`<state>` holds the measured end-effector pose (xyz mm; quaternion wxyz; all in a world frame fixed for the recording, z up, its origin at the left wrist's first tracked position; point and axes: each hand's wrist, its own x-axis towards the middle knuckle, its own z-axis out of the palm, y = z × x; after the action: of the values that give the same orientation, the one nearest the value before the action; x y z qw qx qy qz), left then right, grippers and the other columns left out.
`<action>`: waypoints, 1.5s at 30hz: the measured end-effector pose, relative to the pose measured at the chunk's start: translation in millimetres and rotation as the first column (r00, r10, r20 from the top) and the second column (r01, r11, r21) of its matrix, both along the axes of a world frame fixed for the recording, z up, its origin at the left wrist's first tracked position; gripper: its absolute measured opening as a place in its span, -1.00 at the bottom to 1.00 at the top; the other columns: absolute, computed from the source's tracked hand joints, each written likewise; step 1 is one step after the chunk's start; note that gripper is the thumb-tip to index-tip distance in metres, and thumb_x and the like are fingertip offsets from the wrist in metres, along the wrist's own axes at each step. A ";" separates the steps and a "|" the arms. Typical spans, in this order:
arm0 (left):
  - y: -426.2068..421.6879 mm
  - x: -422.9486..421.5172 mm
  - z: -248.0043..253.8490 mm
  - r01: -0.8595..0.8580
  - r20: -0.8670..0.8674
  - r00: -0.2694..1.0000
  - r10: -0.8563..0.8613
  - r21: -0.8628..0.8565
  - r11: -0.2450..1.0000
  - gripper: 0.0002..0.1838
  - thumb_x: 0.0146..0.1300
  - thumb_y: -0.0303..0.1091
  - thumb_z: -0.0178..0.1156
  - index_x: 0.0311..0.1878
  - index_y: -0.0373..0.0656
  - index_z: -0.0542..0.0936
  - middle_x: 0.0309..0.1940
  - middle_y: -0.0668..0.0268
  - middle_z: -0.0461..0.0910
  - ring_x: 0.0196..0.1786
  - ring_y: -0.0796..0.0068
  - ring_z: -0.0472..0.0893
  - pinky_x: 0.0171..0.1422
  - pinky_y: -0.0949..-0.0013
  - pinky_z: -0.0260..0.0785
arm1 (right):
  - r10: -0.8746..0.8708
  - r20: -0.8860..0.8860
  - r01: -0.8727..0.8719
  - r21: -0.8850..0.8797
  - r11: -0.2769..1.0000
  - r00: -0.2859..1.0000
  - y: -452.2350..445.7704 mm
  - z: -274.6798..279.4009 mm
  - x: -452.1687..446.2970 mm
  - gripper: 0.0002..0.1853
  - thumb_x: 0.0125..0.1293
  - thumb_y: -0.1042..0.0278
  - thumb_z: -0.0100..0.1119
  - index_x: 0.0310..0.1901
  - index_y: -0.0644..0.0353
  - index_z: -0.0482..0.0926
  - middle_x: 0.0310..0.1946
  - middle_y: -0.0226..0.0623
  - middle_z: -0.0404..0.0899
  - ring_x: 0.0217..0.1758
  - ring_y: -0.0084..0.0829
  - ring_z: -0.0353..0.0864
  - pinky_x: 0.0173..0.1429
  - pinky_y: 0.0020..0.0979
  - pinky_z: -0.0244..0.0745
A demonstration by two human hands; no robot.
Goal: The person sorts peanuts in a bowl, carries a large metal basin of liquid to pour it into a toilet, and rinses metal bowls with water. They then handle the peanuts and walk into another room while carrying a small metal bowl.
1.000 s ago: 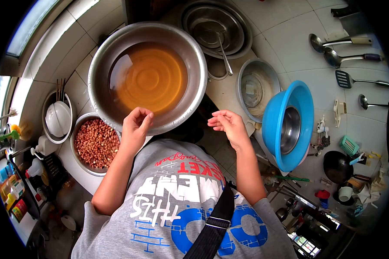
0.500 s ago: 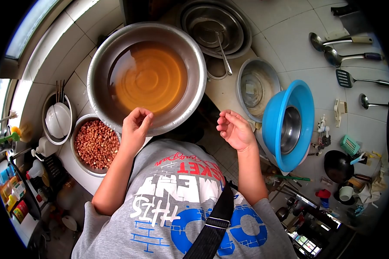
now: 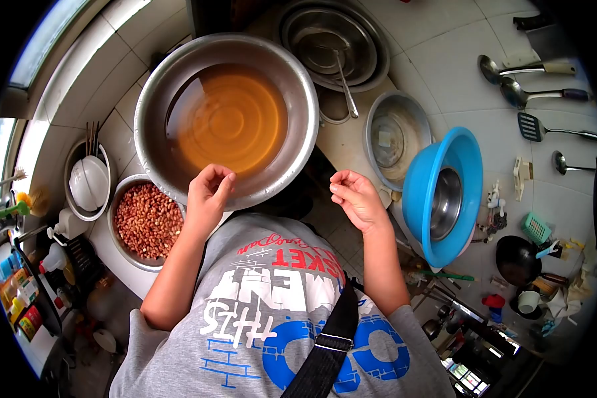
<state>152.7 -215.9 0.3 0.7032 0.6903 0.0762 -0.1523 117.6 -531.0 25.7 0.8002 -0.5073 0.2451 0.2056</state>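
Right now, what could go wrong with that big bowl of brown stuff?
The wide metal basin holds brownish liquid, so a bump from the left hand, close to its near rim, might slosh some out. The smaller bowl of reddish nuts sits right beside it, so they could get splashed.

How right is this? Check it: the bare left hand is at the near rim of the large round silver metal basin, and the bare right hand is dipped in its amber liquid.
The bare right hand is not dipped in the amber liquid: the head view shows it outside the basin, to its right. The left hand is at the near rim.
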 end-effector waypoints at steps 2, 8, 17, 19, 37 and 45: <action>0.0 0.0 0.6 0.003 0.003 1.000 -0.003 0.000 1.000 -0.86 0.38 -0.41 0.21 -0.26 -0.29 0.53 -0.44 0.48 0.52 -0.38 0.75 0.47 -0.25 0.58 0.37 | 0.010 -0.008 -0.010 0.001 1.000 1.000 0.0 2.8 1.4 -0.86 0.26 0.59 0.27 -0.16 0.25 0.57 -0.31 -0.45 0.55 -0.30 -0.65 0.46 -0.26 -0.59 0.35; -0.5 0.3 0.0 -0.002 0.003 1.000 0.002 -0.005 1.000 -0.86 0.38 -0.41 0.20 -0.25 -0.29 0.53 -0.43 0.48 0.52 -0.36 0.77 0.47 -0.22 0.58 0.41 | 0.090 -0.033 -0.092 -0.062 0.994 0.995 -1.8 4.4 4.2 -0.84 0.31 0.52 0.25 -0.09 0.27 0.59 -0.27 -0.38 0.61 -0.22 -0.59 0.57 -0.21 -0.59 0.42; -0.5 0.9 -0.1 -0.003 0.020 1.000 0.003 0.005 1.000 -0.86 0.38 -0.42 0.20 -0.26 -0.29 0.53 -0.42 0.46 0.53 -0.35 0.75 0.49 -0.22 0.57 0.41 | 0.260 0.093 -0.132 -0.671 0.730 0.961 0.9 -17.9 0.4 -0.82 0.23 0.55 0.30 -0.13 0.35 0.62 -0.29 -0.32 0.65 -0.28 -0.54 0.62 -0.23 -0.54 0.51; -0.8 1.2 -0.1 -0.002 0.015 1.000 0.002 0.000 1.000 -0.86 0.38 -0.42 0.20 -0.26 -0.29 0.54 -0.42 0.46 0.54 -0.35 0.75 0.49 -0.22 0.57 0.40 | 0.382 0.130 -0.083 -0.866 0.494 0.915 6.8 -11.9 1.2 -0.81 0.18 0.57 0.32 -0.17 0.35 0.61 -0.33 -0.29 0.63 -0.31 -0.53 0.61 -0.25 -0.51 0.51; -0.8 0.0 -2.0 0.011 0.011 1.000 -0.011 0.000 1.000 -0.87 0.38 -0.41 0.20 -0.25 -0.29 0.54 -0.43 0.48 0.53 -0.37 0.74 0.47 -0.24 0.60 0.35 | 0.120 0.025 -0.108 -0.283 0.953 0.992 -6.9 -0.8 -1.6 -0.77 0.33 0.62 0.07 -0.01 0.42 0.58 -0.23 -0.27 0.61 -0.21 -0.50 0.60 -0.11 -0.51 0.55; -0.3 -0.7 -0.7 0.013 0.021 1.000 -0.013 -0.001 1.000 -0.86 0.38 -0.41 0.20 -0.25 -0.29 0.54 -0.43 0.47 0.53 -0.36 0.74 0.48 -0.23 0.59 0.36 | 0.438 0.091 -0.077 -0.933 0.351 0.894 1.0 -12.3 -7.8 -0.81 0.33 0.54 0.19 -0.06 0.39 0.61 -0.26 -0.27 0.66 -0.28 -0.54 0.62 -0.15 -0.47 0.59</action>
<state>151.9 -216.2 -0.4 0.7033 0.6920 0.0643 -0.1498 109.8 -530.0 13.5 0.3744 -0.9192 0.0964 0.0755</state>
